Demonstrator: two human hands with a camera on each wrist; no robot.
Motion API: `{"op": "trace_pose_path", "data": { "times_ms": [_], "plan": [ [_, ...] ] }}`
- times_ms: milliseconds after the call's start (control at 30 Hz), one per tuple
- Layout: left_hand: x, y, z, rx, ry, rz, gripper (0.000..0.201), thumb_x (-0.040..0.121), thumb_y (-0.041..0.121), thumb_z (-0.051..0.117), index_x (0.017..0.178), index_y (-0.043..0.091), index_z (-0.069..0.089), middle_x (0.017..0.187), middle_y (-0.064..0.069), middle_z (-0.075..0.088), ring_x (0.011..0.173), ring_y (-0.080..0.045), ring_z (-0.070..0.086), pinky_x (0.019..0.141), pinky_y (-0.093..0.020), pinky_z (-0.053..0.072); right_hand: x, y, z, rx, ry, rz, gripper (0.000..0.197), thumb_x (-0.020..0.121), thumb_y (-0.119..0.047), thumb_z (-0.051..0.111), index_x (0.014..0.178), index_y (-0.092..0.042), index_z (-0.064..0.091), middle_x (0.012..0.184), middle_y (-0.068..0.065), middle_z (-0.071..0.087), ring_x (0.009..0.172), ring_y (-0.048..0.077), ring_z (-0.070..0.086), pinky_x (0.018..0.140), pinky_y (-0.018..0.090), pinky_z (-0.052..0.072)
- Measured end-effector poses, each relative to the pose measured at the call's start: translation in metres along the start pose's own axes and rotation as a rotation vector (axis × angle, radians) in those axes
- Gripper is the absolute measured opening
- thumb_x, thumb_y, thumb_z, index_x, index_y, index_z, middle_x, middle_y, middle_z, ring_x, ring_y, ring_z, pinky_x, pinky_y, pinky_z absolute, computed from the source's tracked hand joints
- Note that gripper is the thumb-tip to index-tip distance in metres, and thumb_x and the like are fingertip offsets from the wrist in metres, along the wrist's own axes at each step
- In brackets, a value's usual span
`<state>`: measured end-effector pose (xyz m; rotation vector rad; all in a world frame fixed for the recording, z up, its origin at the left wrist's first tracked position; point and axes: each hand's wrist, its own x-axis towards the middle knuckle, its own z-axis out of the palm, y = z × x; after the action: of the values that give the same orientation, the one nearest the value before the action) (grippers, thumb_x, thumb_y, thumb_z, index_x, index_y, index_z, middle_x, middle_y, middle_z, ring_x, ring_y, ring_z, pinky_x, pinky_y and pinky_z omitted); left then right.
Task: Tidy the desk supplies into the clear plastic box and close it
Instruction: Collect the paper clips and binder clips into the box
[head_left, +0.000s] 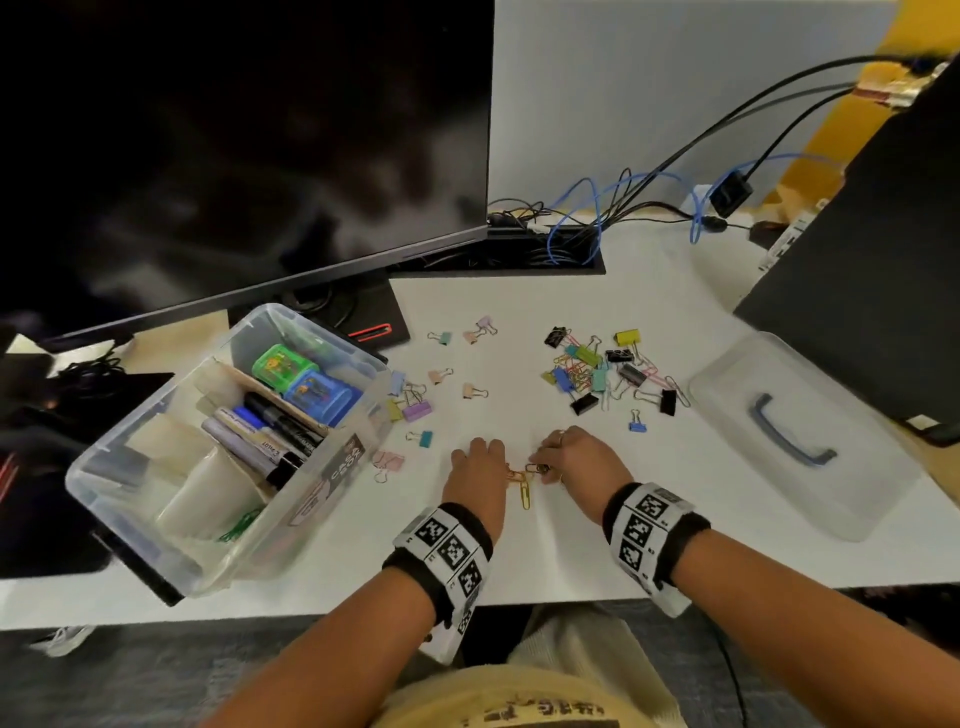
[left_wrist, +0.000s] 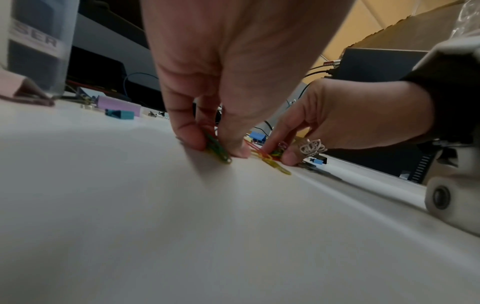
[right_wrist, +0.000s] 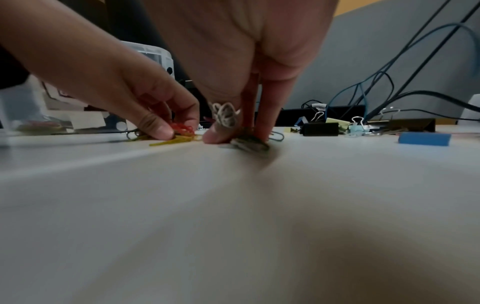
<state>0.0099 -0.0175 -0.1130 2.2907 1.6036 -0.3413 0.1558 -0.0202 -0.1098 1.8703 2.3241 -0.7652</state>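
— Now gathering? Left hand (head_left: 475, 465) doing what?
— Pinching green wire paper clips (left_wrist: 217, 148) against the white desk (head_left: 597, 530), probably to slide them together. Right hand (head_left: 574, 457) likewise, fingertips curled round a dark clump of paper clips (right_wrist: 250, 142).
— Box?
— Clear plastic box (head_left: 104, 486) at 9 o'clock of the hands, open, already holding markers (head_left: 270, 431). Clear lid with grey handle (head_left: 795, 431) parked at 3 o'clock, likely to leave the opening free.
— Left over?
— Coloured binder clips (head_left: 605, 371) scattered at 12 o'clock.
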Motion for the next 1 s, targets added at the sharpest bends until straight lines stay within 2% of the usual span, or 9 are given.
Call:
{"op": "trace_pose_path", "data": {
  "times_ms": [167, 267, 333, 433, 500, 600, 800, 867, 1000],
  "plan": [
    [0.005, -0.006, -0.001, 0.058, -0.002, -0.043, 0.036, 0.091, 0.001, 0.044, 0.126, 0.0, 0.038, 0.129, -0.015, 0.043, 0.119, -0.027, 0.045, 0.099, -0.03, 0.038, 0.01, -0.006, -0.004, -0.243, -0.023, -0.052, 0.023, 0.083, 0.0, 0.057, 0.106, 0.004, 0.058, 0.104, 0.023, 0.056, 0.097, 0.032, 0.056, 0.071, 0.031, 0.049],
    [0.006, -0.011, 0.0, 0.062, -0.03, -0.094, 0.046, 0.086, 0.004, 0.055, 0.127, -0.002, 0.036, 0.129, -0.017, 0.042, 0.119, -0.027, 0.044, 0.099, -0.03, 0.04, 0.023, -0.01, -0.006, -0.416, -0.107, -0.027, 0.048, 0.019, -0.002, 0.083, 0.064, -0.005, 0.066, 0.059, 0.011, 0.062, 0.048, 0.02, 0.059, 0.034, 0.013, 0.035],
    [0.006, -0.014, 0.0, 0.037, -0.031, -0.112, 0.04, 0.089, 0.002, 0.05, 0.127, -0.002, 0.036, 0.13, -0.017, 0.043, 0.121, -0.027, 0.044, 0.099, -0.03, 0.04, 0.03, -0.013, -0.01, -0.48, -0.013, -0.102, 0.049, 0.007, 0.003, 0.073, 0.055, -0.006, 0.065, 0.05, 0.007, 0.059, 0.04, 0.016, 0.056, 0.03, 0.01, 0.032],
    [0.002, -0.021, -0.003, 0.009, -0.01, -0.136, 0.035, 0.092, 0.0, 0.043, 0.126, -0.001, 0.038, 0.131, -0.017, 0.045, 0.123, -0.026, 0.044, 0.099, -0.031, 0.04, 0.032, -0.03, -0.022, -0.523, -0.111, -0.09, 0.045, 0.057, 0.009, 0.07, 0.101, 0.007, 0.058, 0.098, 0.024, 0.062, 0.091, 0.03, 0.063, 0.07, 0.025, 0.052],
    [-0.002, -0.028, -0.006, -0.066, 0.012, -0.16, 0.035, 0.092, -0.004, 0.041, 0.126, -0.002, 0.039, 0.132, -0.018, 0.046, 0.123, -0.027, 0.046, 0.101, -0.029, 0.039, 0.04, -0.023, -0.019, -0.487, -0.133, -0.087, 0.044, 0.082, 0.011, 0.048, 0.125, 0.004, 0.04, 0.126, 0.022, 0.048, 0.117, 0.03, 0.049, 0.092, 0.035, 0.044],
    [-0.017, -0.038, -0.027, -0.261, 0.071, -0.139, 0.038, 0.091, -0.008, 0.039, 0.127, -0.001, 0.047, 0.132, -0.018, 0.049, 0.124, -0.024, 0.048, 0.103, -0.026, 0.037, 0.049, -0.02, -0.024, -0.358, -0.126, -0.054, 0.039, 0.087, 0.009, 0.041, 0.125, 0.0, 0.043, 0.126, 0.02, 0.05, 0.115, 0.027, 0.052, 0.09, 0.032, 0.043],
    [-0.113, -0.089, -0.11, -0.595, 0.508, -0.244, 0.02, 0.091, 0.004, 0.054, 0.108, 0.002, 0.066, 0.098, -0.008, 0.067, 0.086, -0.021, 0.061, 0.067, -0.009, 0.036, 0.048, -0.035, -0.056, 0.17, 0.094, -0.027, 0.02, 0.088, 0.0, 0.056, 0.105, 0.004, 0.065, 0.104, 0.021, 0.069, 0.097, 0.03, 0.061, 0.083, 0.028, 0.044],
    [-0.14, -0.121, -0.121, -0.584, 0.494, -0.353, 0.02, 0.092, 0.007, 0.054, 0.108, 0.005, 0.065, 0.089, -0.004, 0.064, 0.072, -0.014, 0.055, 0.06, -0.01, 0.039, 0.042, -0.054, -0.074, 0.28, 0.12, -0.089, 0.016, 0.085, -0.004, 0.061, 0.098, 0.002, 0.068, 0.092, 0.015, 0.07, 0.085, 0.025, 0.061, 0.077, 0.026, 0.044],
    [-0.156, -0.16, -0.114, -0.519, 0.328, -0.528, 0.023, 0.091, 0.008, 0.056, 0.111, 0.005, 0.066, 0.102, -0.013, 0.07, 0.082, -0.02, 0.061, 0.075, -0.024, 0.046, 0.032, -0.121, -0.106, 0.536, 0.044, -0.306, 0.007, 0.083, -0.006, 0.065, 0.087, -0.002, 0.069, 0.077, 0.006, 0.063, 0.071, 0.018, 0.059, 0.075, 0.029, 0.048]
  ]
}}
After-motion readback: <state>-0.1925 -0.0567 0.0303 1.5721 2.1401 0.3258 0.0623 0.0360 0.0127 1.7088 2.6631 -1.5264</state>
